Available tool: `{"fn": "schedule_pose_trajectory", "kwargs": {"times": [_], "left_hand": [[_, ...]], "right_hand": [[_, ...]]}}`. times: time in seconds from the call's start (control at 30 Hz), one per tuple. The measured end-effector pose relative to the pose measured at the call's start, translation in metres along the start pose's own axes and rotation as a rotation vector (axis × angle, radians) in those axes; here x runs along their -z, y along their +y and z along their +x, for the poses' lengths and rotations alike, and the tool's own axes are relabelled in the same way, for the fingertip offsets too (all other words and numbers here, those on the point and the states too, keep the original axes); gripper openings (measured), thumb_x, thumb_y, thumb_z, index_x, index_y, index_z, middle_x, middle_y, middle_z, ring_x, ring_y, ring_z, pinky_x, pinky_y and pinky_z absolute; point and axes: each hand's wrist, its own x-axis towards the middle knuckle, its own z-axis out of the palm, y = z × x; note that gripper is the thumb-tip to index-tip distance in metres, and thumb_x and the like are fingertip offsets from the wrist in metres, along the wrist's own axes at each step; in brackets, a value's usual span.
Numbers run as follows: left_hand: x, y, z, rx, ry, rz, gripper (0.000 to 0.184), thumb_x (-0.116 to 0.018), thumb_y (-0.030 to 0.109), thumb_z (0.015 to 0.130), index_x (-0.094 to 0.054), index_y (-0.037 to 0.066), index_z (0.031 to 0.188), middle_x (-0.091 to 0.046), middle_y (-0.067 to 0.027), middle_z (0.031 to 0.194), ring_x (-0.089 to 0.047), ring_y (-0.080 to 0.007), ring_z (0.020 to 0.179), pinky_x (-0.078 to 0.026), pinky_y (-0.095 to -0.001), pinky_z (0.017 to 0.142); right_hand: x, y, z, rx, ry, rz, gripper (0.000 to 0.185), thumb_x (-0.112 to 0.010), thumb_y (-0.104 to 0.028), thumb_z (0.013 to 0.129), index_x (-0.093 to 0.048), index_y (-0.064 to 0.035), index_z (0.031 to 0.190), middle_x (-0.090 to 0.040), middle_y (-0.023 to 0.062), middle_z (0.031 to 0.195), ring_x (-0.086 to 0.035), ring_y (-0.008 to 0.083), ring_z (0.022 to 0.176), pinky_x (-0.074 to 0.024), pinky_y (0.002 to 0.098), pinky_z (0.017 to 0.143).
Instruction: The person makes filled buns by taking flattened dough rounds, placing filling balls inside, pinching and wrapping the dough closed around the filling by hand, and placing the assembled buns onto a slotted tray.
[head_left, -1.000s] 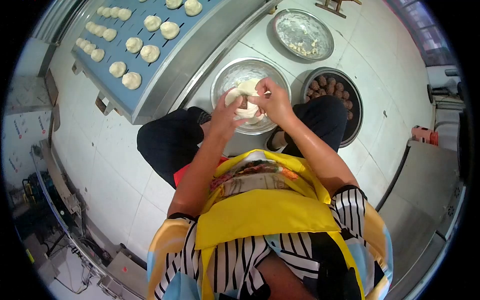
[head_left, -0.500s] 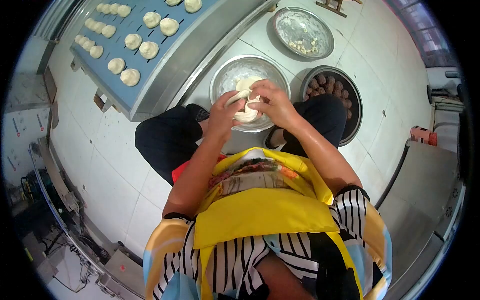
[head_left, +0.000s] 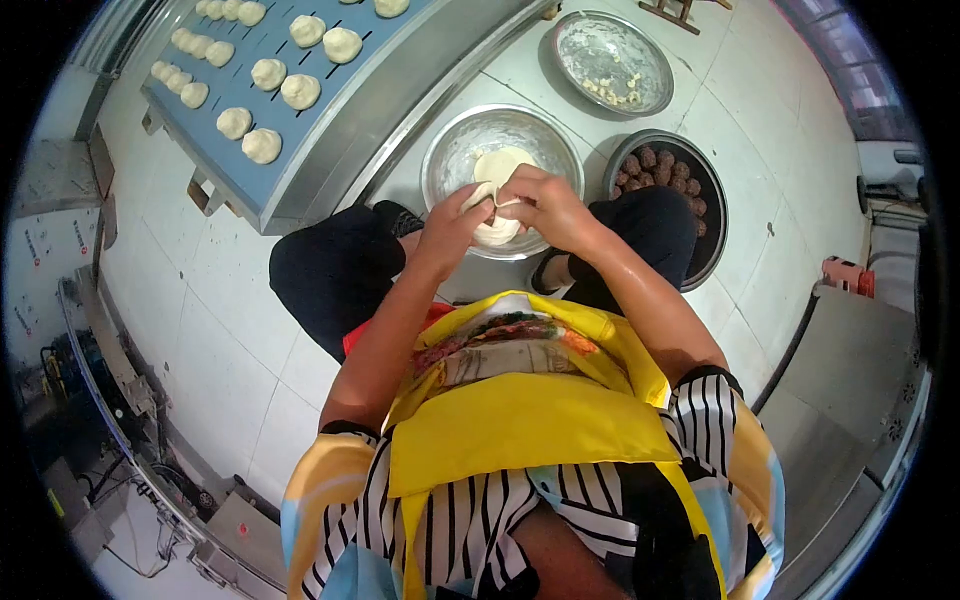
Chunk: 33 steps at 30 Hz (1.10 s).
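Observation:
Both hands meet over a metal bowl (head_left: 437, 165) that stands on the floor between my feet. My left hand (head_left: 452, 226) grips the left side of a piece of white dough (head_left: 497, 233), its fingers curled around the edge. From the other side, my right hand (head_left: 548, 207) pinches the dough's upper rim between thumb and fingers. The dough is drawn together at the top; whether anything is inside is hidden. Behind the hands, a flat round dough piece (head_left: 503, 164) lies in the bowl.
Upper left, a blue conveyor belt (head_left: 205, 130) with a metal side carries several dough balls (head_left: 262, 146). A dark tub (head_left: 712, 235) of brown filling balls (head_left: 660, 174) stands by my right knee. Beyond it lies a metal basin (head_left: 612, 45) with dough scraps. Steel equipment (head_left: 830, 370) borders the right.
The dough's rim has been gathered closer, and its opening no longer shows. My hands have come nearer together. The view has shifted slightly.

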Motion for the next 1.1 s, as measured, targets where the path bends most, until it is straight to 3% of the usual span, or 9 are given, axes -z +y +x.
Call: {"fn": "schedule_pose_trajectory", "kwargs": {"times": [0.2, 0.27, 0.33, 0.37, 0.53, 0.77, 0.87, 0.97, 1.1], "left_hand": [[0.018, 0.011, 0.015, -0.233, -0.17, 0.528, 0.039, -0.057, 0.026, 0.091, -0.053, 0.008, 0.125, -0.058, -0.0072, 0.114, -0.059, -0.0203, 0.096, -0.048, -0.033, 0.085], [0.013, 0.008, 0.014, -0.157, -0.07, 0.253, 0.039, -0.056, 0.026, 0.091, -0.051, 0.01, 0.127, -0.055, -0.0078, 0.12, -0.058, -0.0217, 0.1, -0.048, -0.0367, 0.088], [-0.015, 0.012, 0.006, 0.047, 0.156, -0.389, 0.04, -0.057, 0.024, 0.091, -0.048, 0.011, 0.128, -0.052, -0.008, 0.124, -0.057, -0.0222, 0.104, -0.049, -0.0407, 0.088], [-0.025, 0.001, 0.009, -0.021, 0.131, -0.484, 0.044, -0.057, 0.02, 0.09, -0.043, 0.01, 0.131, -0.052, -0.0097, 0.122, -0.056, -0.0239, 0.106, -0.051, -0.0461, 0.086], [-0.03, 0.003, 0.005, -0.087, 0.145, -0.46, 0.041, -0.054, 0.018, 0.09, -0.045, 0.005, 0.128, -0.054, -0.0122, 0.117, -0.059, -0.0255, 0.103, -0.056, -0.0432, 0.08], [-0.012, 0.02, 0.0, -0.047, 0.037, -0.18, 0.041, -0.052, 0.022, 0.093, -0.046, 0.004, 0.129, -0.055, -0.0137, 0.118, -0.059, -0.024, 0.103, -0.057, -0.0378, 0.079], [-0.016, 0.03, -0.009, -0.212, 0.08, -0.172, 0.042, -0.044, 0.032, 0.098, -0.046, 0.003, 0.129, -0.055, -0.0133, 0.117, -0.058, -0.0221, 0.105, -0.053, -0.0315, 0.084], [-0.024, 0.004, 0.01, -0.615, 0.349, 0.243, 0.05, -0.033, 0.042, 0.101, -0.048, 0.001, 0.127, -0.056, -0.0123, 0.115, -0.057, -0.0191, 0.103, -0.047, -0.0275, 0.087], [-0.026, -0.009, 0.021, -0.354, 0.267, -0.319, 0.057, -0.028, 0.046, 0.101, -0.056, -0.001, 0.117, -0.059, -0.0107, 0.106, -0.057, -0.0159, 0.096, -0.043, -0.027, 0.087]], "right_hand": [[-0.003, 0.001, 0.004, 0.076, 0.069, -0.014, 0.01, -0.067, -0.002, 0.078, -0.061, 0.0006, 0.086, -0.056, 0.0098, 0.085, -0.061, 0.0184, 0.07, -0.0519, 0.0278, 0.056], [-0.003, 0.005, 0.006, 0.005, 0.143, -0.014, 0.01, -0.067, -0.002, 0.079, -0.061, 0.0015, 0.085, -0.056, 0.0091, 0.084, -0.061, 0.0166, 0.068, -0.0526, 0.0269, 0.056], [-0.003, -0.009, 0.012, -0.218, 0.251, 0.154, 0.011, -0.068, -0.003, 0.078, -0.061, 0.0017, 0.085, -0.057, 0.0089, 0.082, -0.059, 0.016, 0.064, -0.0521, 0.0284, 0.056], [-0.006, -0.004, 0.015, -0.273, 0.3, 0.267, 0.012, -0.069, -0.002, 0.077, -0.061, 0.0022, 0.085, -0.056, 0.0089, 0.076, -0.057, 0.0168, 0.06, -0.0499, 0.0308, 0.056], [-0.005, 0.005, 0.015, -0.07, 0.175, -0.008, 0.013, -0.07, -0.003, 0.076, -0.062, 0.0014, 0.086, -0.056, 0.0082, 0.075, -0.057, 0.0165, 0.063, -0.0503, 0.0284, 0.057], [-0.004, 0.005, 0.019, 0.103, 0.144, 0.116, 0.012, -0.069, -0.004, 0.078, -0.063, 0.0005, 0.086, -0.057, 0.0076, 0.079, -0.06, 0.0151, 0.067, -0.0485, 0.0254, 0.052], [0.007, -0.016, 0.02, -0.182, 0.221, 0.212, 0.012, -0.069, -0.004, 0.079, -0.062, 0.0023, 0.086, -0.058, 0.0073, 0.082, -0.06, 0.0134, 0.064, -0.0497, 0.0259, 0.05], [0.0, -0.015, 0.024, -0.242, 0.256, 0.313, 0.013, -0.069, -0.004, 0.079, -0.062, 0.0041, 0.086, -0.057, 0.0074, 0.082, -0.059, 0.0116, 0.063, -0.0507, 0.0255, 0.051], [0.0, -0.016, 0.019, -0.123, 0.109, 0.2, 0.01, -0.068, -0.004, 0.08, -0.064, 0.0014, 0.087, -0.057, 0.0065, 0.084, -0.059, 0.0124, 0.063, -0.0509, 0.0251, 0.051]]}}
